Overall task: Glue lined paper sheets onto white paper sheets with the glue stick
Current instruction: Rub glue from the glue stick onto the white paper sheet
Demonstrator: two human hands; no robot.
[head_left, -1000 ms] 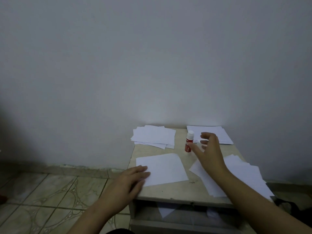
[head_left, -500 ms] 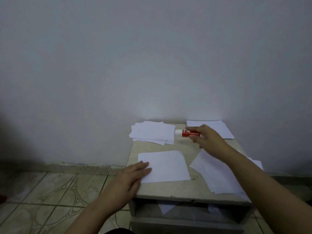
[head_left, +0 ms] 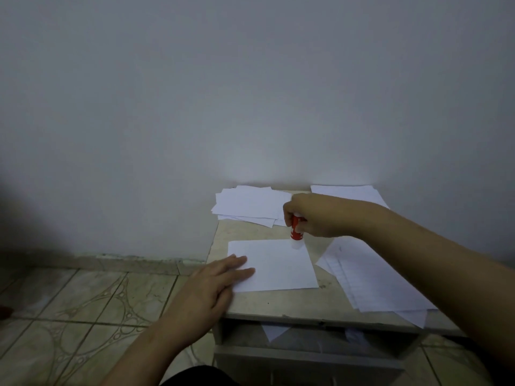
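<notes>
Gripping the glue stick (head_left: 295,229) with curled fingers, the right hand (head_left: 313,216) is holding the red tube upright, its pale lower end touching the far right corner of the white sheet (head_left: 274,264). The grip is closing fully round the tube, and only the lower part of the tube is showing below the fist.

The left hand (head_left: 214,282) is lying flat with straight fingers, pressing the near left part of the white sheet onto the table (head_left: 278,305); its palm is overhanging the table's left edge.

The white sheet is lying in the middle of the table, slightly skewed to the edges. A loose stack of papers (head_left: 249,205) is sitting at the far left corner, just behind the right hand. A second stack (head_left: 348,193) is sitting at the far right corner, partly covered by the right forearm. A fanned pile of lined sheets (head_left: 370,280) is occupying the right side and overhanging the near right corner; the forearm is crossing above it.

A strip of bare tabletop is separating the white sheet from the lined pile, and another strip is running along the near edge. The far edge is abutting the wall (head_left: 250,93). A paper scrap (head_left: 274,331) is lying in the open shelf below the top. Patterned floor tiles (head_left: 83,307) are extending left of the table.
</notes>
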